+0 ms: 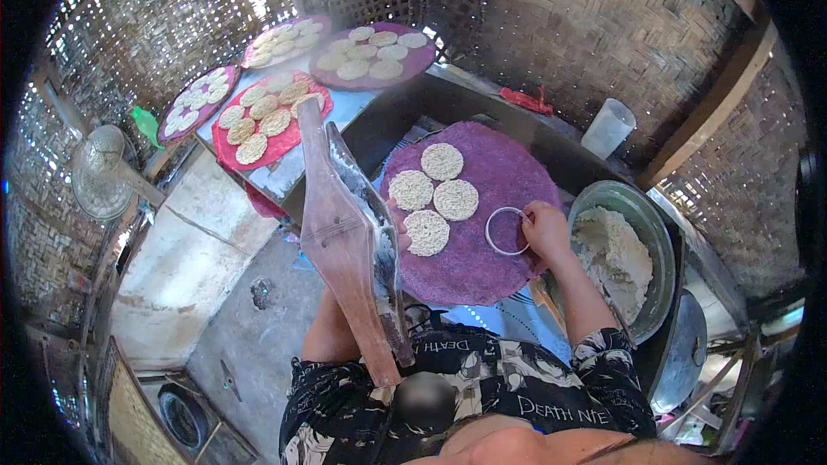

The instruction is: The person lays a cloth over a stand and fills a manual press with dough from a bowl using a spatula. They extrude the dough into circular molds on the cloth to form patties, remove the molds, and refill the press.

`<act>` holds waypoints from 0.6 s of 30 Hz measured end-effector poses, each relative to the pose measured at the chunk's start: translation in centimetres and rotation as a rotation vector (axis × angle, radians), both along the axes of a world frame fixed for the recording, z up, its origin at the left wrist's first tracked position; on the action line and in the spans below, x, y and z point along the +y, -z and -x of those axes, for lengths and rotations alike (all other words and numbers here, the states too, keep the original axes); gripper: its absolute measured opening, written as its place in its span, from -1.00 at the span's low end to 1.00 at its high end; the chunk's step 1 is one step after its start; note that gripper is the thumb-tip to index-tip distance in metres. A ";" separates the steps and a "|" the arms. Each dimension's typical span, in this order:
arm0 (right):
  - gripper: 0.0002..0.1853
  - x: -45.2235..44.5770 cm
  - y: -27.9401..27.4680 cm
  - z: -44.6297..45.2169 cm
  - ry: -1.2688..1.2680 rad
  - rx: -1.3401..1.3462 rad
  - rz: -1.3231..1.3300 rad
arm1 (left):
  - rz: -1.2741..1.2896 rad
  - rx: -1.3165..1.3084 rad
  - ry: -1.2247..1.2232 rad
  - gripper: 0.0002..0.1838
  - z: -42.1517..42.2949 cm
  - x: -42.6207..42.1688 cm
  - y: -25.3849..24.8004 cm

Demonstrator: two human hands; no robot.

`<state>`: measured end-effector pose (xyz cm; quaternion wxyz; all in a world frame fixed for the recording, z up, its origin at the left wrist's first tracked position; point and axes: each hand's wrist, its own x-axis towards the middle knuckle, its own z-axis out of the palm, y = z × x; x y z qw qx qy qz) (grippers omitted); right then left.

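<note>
My right hand (546, 231) pinches a thin white ring (489, 232), which rests at the right side of a round purple mat (525, 168). Four-sided in outline, a long wooden press-like tool (345, 245) hangs close in front of me, with whitish residue along its inner edge. Behind it is my left hand (401, 226); only bits of its fingers show at the mat's left edge, so its grip is hidden. On the mat lie several flat, round noodle-textured cakes (455, 200), pale cream, grouped left of the ring.
A green basin (665, 271) of pale crumbly dough (616, 263) stands at my right. Purple trays (323, 77) and a red tray (297, 139) with more cakes sit at the back left. A translucent cup (609, 127) and red plastic (525, 101) lie near the woven wall.
</note>
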<state>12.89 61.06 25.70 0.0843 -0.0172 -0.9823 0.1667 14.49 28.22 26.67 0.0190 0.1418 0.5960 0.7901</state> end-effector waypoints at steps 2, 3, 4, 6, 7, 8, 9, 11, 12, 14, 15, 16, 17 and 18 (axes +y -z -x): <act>-0.82 -1.3 0.0 -0.2 -0.058 -0.041 0.108 | -0.005 -0.009 -0.011 -0.50 -0.4 -0.4 0.0; -0.82 -2.0 -0.1 -0.4 -0.115 -0.074 0.140 | -0.008 -0.015 -0.014 -0.49 -0.5 -0.5 0.0; -0.82 -2.8 -0.3 -0.6 -0.168 -0.106 0.172 | -0.010 -0.019 -0.015 -0.49 -0.6 -0.6 0.0; -0.83 -4.4 -1.2 -1.1 -0.233 -0.187 0.204 | -0.012 -0.023 -0.018 -0.49 -0.6 -0.6 0.0; -0.83 -4.9 -1.2 -1.1 -0.240 -0.198 0.203 | -0.016 -0.026 -0.015 -0.49 -0.6 -0.5 0.1; -0.83 -5.3 -1.2 -1.1 -0.246 -0.207 0.201 | -0.014 -0.025 -0.016 -0.49 -0.5 -0.5 0.0; -0.83 -5.4 -1.2 -1.2 -0.253 -0.216 0.200 | -0.012 -0.025 -0.014 -0.49 -0.5 -0.4 0.1; -0.83 -5.5 -0.8 -1.0 -0.265 -0.191 0.179 | -0.010 -0.022 -0.010 -0.49 -0.5 -0.4 0.1; -0.83 -5.5 -0.8 -1.0 -0.266 -0.168 0.172 | -0.010 -0.021 -0.012 -0.49 -0.5 -0.3 0.1; -0.82 -5.6 -0.8 -1.1 -0.260 -0.147 0.169 | -0.008 -0.015 -0.015 -0.48 -0.5 -0.2 0.1; -0.81 -5.6 -0.9 -1.1 -0.251 -0.147 0.173 | -0.004 -0.012 -0.015 -0.48 -0.6 -0.2 0.2; -0.80 -5.7 -1.0 -1.1 -0.240 -0.147 0.177 | 0.003 -0.007 -0.017 -0.48 -0.5 -0.1 0.3; -0.79 -5.6 -1.1 -1.1 -0.249 -0.153 0.183 | 0.008 -0.003 -0.017 -0.48 -0.4 0.0 0.3; -0.79 -5.6 -1.3 -1.1 -0.257 -0.159 0.189 | 0.013 0.004 -0.016 -0.48 -0.3 0.0 0.2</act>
